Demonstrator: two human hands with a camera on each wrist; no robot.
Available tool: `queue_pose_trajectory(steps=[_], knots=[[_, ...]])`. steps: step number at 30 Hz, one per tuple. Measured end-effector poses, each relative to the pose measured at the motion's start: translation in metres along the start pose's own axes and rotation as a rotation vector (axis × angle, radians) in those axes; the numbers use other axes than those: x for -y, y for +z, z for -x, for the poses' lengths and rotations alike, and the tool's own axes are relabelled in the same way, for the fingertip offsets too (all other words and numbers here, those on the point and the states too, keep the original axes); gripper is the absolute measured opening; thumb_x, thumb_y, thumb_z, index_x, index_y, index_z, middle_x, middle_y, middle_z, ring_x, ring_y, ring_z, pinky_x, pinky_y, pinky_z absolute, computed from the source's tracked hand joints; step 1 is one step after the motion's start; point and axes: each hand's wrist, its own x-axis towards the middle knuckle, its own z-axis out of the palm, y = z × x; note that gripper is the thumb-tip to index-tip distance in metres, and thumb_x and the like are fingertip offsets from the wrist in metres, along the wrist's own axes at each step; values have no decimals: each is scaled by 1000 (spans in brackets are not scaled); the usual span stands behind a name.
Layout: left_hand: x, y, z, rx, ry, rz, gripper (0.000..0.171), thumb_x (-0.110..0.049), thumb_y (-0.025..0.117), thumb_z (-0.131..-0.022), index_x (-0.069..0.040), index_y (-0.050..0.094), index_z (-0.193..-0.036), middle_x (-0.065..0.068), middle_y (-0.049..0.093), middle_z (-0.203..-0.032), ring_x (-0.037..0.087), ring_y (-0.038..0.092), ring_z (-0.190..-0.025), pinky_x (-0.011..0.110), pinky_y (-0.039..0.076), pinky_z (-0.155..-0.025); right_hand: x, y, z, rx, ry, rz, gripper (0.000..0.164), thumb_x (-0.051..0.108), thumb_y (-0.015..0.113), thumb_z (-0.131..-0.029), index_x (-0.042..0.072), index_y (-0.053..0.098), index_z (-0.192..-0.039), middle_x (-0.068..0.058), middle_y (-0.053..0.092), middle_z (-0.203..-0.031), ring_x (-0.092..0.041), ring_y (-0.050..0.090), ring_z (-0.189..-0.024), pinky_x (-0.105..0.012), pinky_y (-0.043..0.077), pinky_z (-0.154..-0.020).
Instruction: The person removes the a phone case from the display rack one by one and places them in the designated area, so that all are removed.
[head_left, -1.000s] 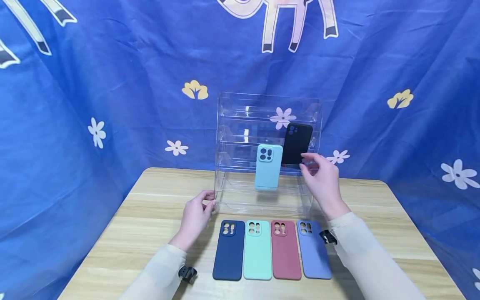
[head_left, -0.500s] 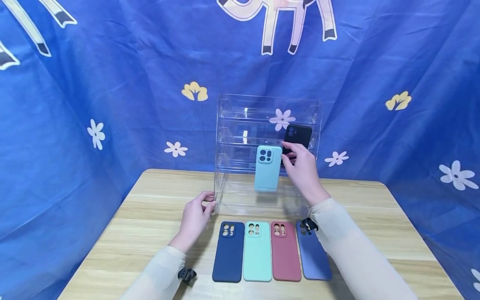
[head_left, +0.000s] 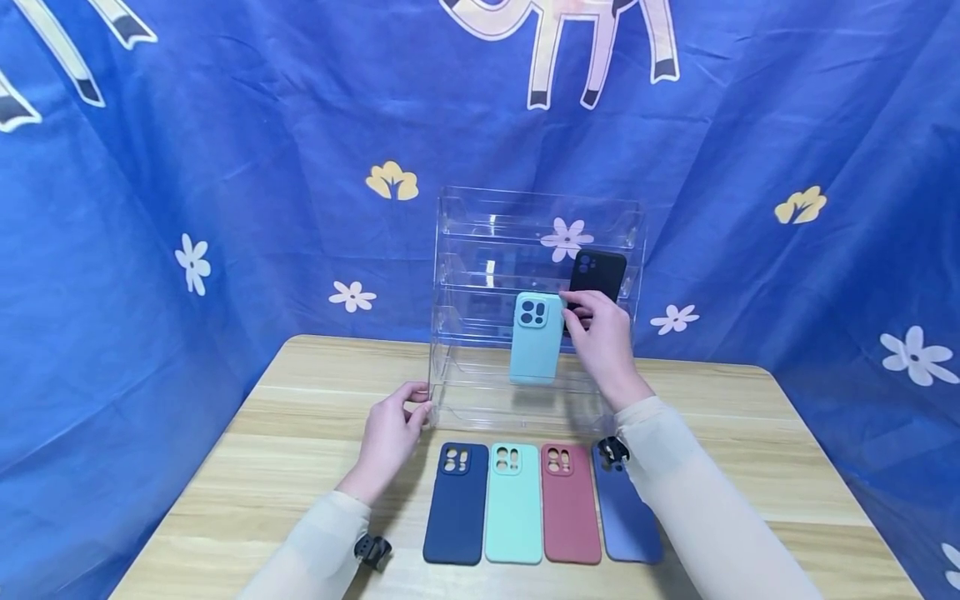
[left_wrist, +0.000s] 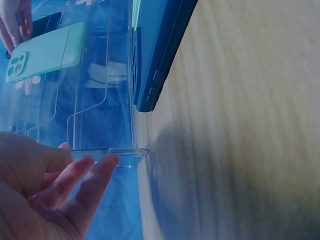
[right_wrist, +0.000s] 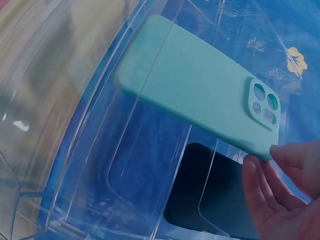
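A turquoise phone case (head_left: pixel 533 346) leans upright in a lower tier of the clear acrylic display rack (head_left: pixel 480 408). My right hand (head_left: pixel 600 337) pinches its upper right corner; in the right wrist view the thumb (right_wrist: pixel 282 154) lies on that corner, fingers just below. Behind the hand a black phone case (head_left: pixel 603 271) stands one tier higher, partly covered. My left hand (head_left: pixel 392 429) holds the rack's left side low down, fingertips at the panel edge in the left wrist view.
Before the rack, phone cases lie in a row on the wooden table (head_left: pixel 285 467): navy (head_left: pixel 456 508), mint (head_left: pixel 513 508), dark pink (head_left: pixel 572 508) and periwinkle (head_left: pixel 630 521), the last partly under my right wrist. A blue patterned curtain (head_left: pixel 300 167) hangs behind.
My right hand has moved left from beside the black case to the turquoise case's corner and now pinches it. My left hand has stayed at the rack's side.
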Motion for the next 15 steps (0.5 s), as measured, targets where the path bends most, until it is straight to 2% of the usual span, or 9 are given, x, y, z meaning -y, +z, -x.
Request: queue_pose_trajectory(steps=[8, 15], knots=[[1, 0, 0, -18, 12, 6, 32, -7, 70, -98, -4, 66, -129, 13, 75, -113, 26, 77, -76, 21, 57, -54, -2, -1, 0, -39, -9, -24, 15, 10, 74, -96, 9, 78, -111, -8, 75, -108, -21, 75, -89, -34, 65, -79], [2, 2, -1, -27, 32, 2, 30, -6, 71, -97, -4, 67, -127, 12, 75, -111, 24, 78, -76, 21, 59, -57, -7, -5, 3, -62, -5, -39, 15, 10, 76, -95, 9, 79, -109, -7, 76, -105, -20, 77, -87, -33, 65, -76]])
